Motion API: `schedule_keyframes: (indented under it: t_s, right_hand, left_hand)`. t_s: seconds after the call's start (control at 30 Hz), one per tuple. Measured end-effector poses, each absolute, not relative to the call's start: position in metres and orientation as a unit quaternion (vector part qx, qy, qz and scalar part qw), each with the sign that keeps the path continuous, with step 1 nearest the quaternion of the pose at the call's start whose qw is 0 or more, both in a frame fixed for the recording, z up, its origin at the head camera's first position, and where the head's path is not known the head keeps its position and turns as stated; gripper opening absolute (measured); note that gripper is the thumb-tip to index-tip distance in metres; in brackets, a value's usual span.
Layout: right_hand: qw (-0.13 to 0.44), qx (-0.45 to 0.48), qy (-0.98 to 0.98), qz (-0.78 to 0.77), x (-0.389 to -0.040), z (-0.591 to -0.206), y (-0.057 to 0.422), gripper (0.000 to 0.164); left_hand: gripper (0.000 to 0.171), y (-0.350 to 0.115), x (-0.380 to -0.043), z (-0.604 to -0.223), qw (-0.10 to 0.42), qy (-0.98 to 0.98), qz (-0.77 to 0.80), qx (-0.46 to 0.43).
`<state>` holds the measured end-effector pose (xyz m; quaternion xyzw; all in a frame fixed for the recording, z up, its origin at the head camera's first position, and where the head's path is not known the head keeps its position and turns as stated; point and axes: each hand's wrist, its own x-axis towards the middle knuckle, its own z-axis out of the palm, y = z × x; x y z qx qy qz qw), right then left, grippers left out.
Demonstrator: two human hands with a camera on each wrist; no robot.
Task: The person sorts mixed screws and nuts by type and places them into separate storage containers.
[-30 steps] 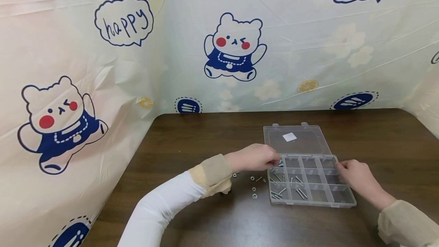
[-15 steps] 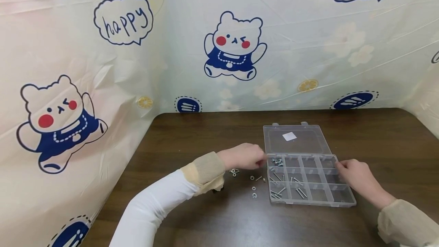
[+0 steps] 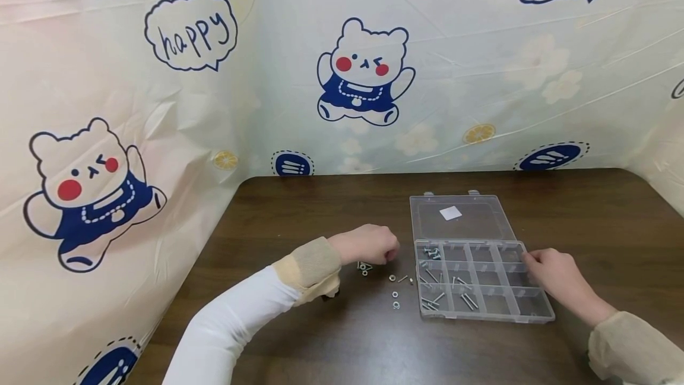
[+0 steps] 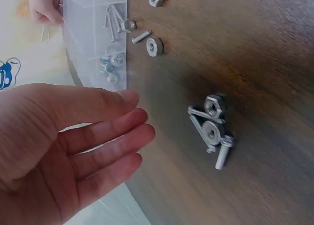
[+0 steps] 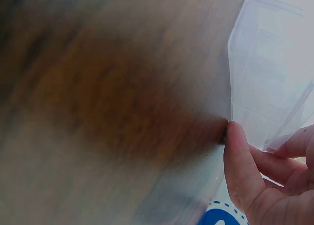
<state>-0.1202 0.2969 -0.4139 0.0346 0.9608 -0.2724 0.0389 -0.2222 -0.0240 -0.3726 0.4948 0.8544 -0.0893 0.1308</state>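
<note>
A clear plastic compartment box (image 3: 494,303) lies open on the table, with screws in several of its left-hand compartments. My right hand (image 3: 558,278) pinches the box's right edge; in the right wrist view the thumb (image 5: 238,151) presses the outer wall and the other fingers are over the rim. My left hand (image 3: 369,243) hovers left of the box, its fingers loosely bent and nothing between them in the left wrist view. Below it lies a small pile of screws and nuts (image 4: 212,131). Another loose nut (image 4: 154,46) and a small screw (image 4: 142,37) rest near the box wall.
The box's lid (image 3: 475,224) lies folded back behind it, with a white label (image 3: 450,212) on it. Two more nuts, one nearer the front (image 3: 396,305), lie left of the box. A printed curtain (image 3: 454,76) rises behind the brown table (image 3: 320,207).
My left hand has drawn away leftward from the box's back left compartment, and short screws now show there. The right hand has stayed on the box edge.
</note>
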Motion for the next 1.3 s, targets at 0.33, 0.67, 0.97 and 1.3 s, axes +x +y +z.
schedule_keyframes:
  t_s: [0.33, 0.67, 0.97, 1.3]
  right_hand:
    - [0.04, 0.035, 0.961, -0.271, -0.12, -0.414, 0.297, 0.039]
    - [0.034, 0.032, 0.962, -0.269, -0.12, -0.414, 0.297, 0.039]
    - [0.032, 0.031, 0.962, -0.27, -0.12, -0.415, 0.296, 0.039]
    - [0.043, 0.035, 0.961, -0.273, -0.121, -0.414, 0.297, 0.04]
  left_hand:
    - [0.012, -0.039, -0.225, -0.376, 0.171, 0.871, -0.075, 0.453]
    - [0.014, -0.048, -0.225, -0.38, 0.175, 0.878, -0.072, 0.439]
    - [0.018, -0.05, -0.223, -0.385, 0.166, 0.883, -0.078, 0.431]
    - [0.019, -0.049, -0.221, -0.387, 0.173, 0.884, -0.075, 0.427]
